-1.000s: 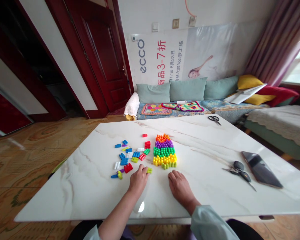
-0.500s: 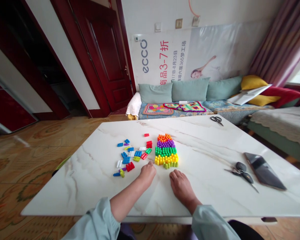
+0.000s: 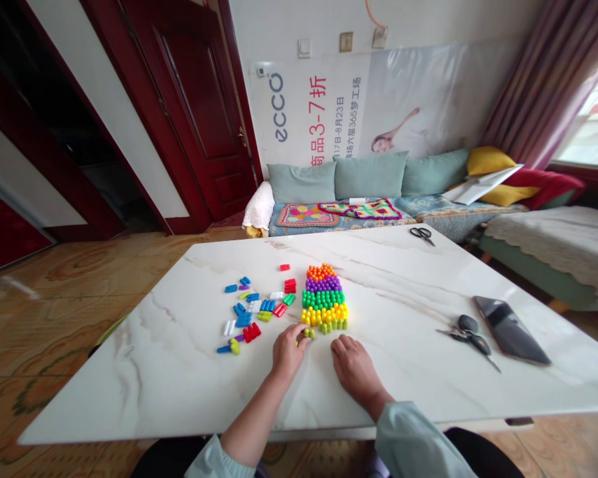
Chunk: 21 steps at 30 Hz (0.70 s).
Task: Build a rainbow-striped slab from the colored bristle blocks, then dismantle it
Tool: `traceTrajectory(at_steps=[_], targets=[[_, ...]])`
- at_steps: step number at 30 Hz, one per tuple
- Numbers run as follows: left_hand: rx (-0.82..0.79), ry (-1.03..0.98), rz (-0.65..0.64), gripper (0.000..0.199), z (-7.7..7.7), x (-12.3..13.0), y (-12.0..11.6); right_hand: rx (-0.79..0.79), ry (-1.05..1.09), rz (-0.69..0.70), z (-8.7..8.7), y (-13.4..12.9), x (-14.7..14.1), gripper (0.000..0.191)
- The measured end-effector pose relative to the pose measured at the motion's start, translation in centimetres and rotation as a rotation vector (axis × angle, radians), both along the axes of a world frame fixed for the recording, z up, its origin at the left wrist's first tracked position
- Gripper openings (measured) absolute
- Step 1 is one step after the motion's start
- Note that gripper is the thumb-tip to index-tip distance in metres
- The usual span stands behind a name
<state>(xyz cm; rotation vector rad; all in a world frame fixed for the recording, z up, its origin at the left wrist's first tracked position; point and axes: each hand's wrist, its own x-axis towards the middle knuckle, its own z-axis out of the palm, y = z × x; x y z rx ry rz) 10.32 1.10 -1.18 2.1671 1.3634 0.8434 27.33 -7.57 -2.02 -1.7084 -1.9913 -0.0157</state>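
My left hand (image 3: 289, 350) pinches a small yellow-green plastic piece with rounded knobs (image 3: 309, 333) between thumb and fingers, just above the table. To its right is the front row of yellow-green pieces (image 3: 333, 326), standing with knobs up. Behind it stand yellow (image 3: 325, 314), green (image 3: 323, 299), purple (image 3: 323, 284) and orange (image 3: 321, 271) rows, packed close together. My right hand (image 3: 355, 367) rests on the table in front of the rows, its fingers curled together. Whatever might be inside it is hidden.
Loose red (image 3: 252, 332), blue (image 3: 244, 320), white (image 3: 229, 328) and other coloured pieces lie scattered left of the rows. Keys (image 3: 471, 335) and a phone (image 3: 511, 330) lie at the right of the marble-patterned table (image 3: 179, 372). Black-handled scissors (image 3: 422, 234) lie near its far edge.
My left hand has turned, and the yellow-green piece in its fingers now shows beside the front row. My right hand stays nearly where it was. The camera view has shifted slightly.
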Motion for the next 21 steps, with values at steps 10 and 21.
traceTrajectory(at_steps=[10, 21], targets=[[0.032, 0.021, -0.01, 0.008, 0.0, -0.2, -1.1, 0.02, 0.003, -0.002, 0.2, -0.1, 0.0, 0.014], [0.074, 0.192, -0.057, 0.022, -0.1, 0.0, -1.0, 0.019, -0.002, -0.006, 0.4, -0.1, -0.1, 0.014]])
